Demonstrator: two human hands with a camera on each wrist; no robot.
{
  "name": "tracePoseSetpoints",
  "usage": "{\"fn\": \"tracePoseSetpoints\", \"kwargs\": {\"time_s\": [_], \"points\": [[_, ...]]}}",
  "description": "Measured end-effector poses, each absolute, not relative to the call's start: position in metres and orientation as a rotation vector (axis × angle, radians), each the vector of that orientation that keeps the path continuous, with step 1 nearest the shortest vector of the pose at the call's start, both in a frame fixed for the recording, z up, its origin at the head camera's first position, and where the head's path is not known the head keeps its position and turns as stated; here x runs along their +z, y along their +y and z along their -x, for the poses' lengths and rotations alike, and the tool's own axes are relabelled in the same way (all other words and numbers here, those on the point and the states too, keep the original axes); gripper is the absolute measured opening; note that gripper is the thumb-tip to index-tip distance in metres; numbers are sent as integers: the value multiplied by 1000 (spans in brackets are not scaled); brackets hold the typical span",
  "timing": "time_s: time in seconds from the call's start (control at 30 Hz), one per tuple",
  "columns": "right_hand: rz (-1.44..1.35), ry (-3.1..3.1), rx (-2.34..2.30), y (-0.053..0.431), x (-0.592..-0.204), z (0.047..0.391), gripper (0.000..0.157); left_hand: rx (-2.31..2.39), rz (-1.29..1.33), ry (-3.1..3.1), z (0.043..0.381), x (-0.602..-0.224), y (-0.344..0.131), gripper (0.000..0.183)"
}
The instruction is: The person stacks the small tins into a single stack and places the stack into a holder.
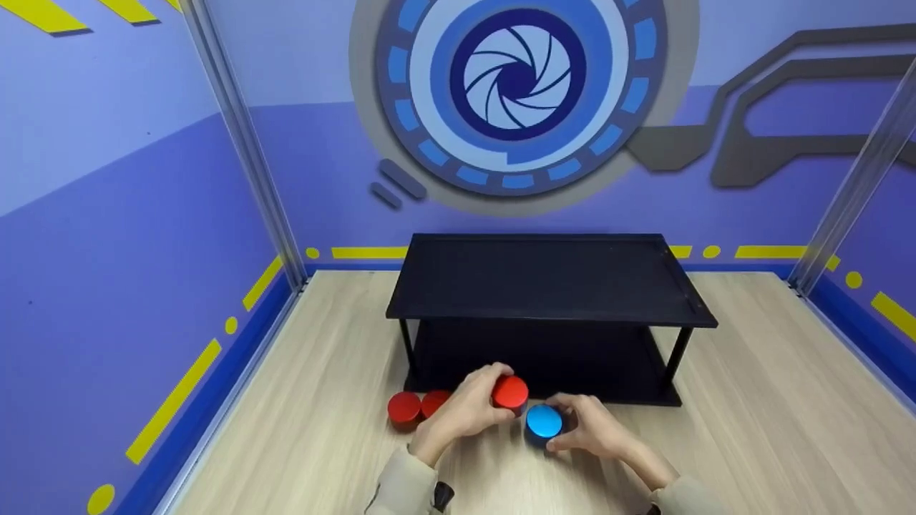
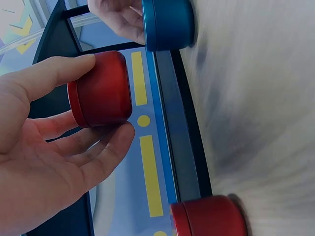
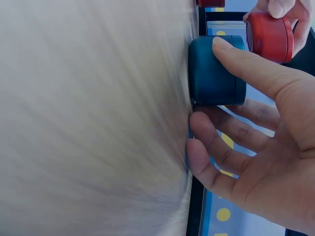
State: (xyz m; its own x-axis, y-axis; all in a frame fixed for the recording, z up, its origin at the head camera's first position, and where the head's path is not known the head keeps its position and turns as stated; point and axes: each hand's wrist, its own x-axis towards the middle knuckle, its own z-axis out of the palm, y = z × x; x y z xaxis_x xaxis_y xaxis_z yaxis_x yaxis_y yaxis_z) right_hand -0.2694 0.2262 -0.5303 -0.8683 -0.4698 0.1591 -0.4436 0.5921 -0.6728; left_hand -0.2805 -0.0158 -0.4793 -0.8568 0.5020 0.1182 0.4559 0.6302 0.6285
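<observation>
A person's right hand [image 1: 597, 428] is gripping a blue canister [image 1: 544, 422] between thumb and fingers; the canister is standing on the pale wooden table [image 1: 308, 436], just in front of a black two-tier shelf [image 1: 544, 275]. The left hand [image 1: 469, 406], fingers curling around a red canister [image 1: 510, 393], is holding it above the table before the shelf's lower tier. Two other red canisters [image 1: 404, 409] are standing near the shelf's front left corner. Behind the shelf, a purple-blue wall [image 1: 308, 172] is rising, displaying a large circular emblem [image 1: 517, 82].
</observation>
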Motion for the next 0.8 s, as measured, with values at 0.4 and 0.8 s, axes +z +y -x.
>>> {"fn": "tracePoseSetpoints", "kwargs": {"time_s": [0.4, 0.8], "points": [[795, 2743, -1173, 227, -529, 270, 51, 1010, -859, 2730, 279, -479, 2, 55], [791, 2724, -1201, 227, -531, 269, 47, 1012, -883, 2712, 277, -484, 18, 52]]}}
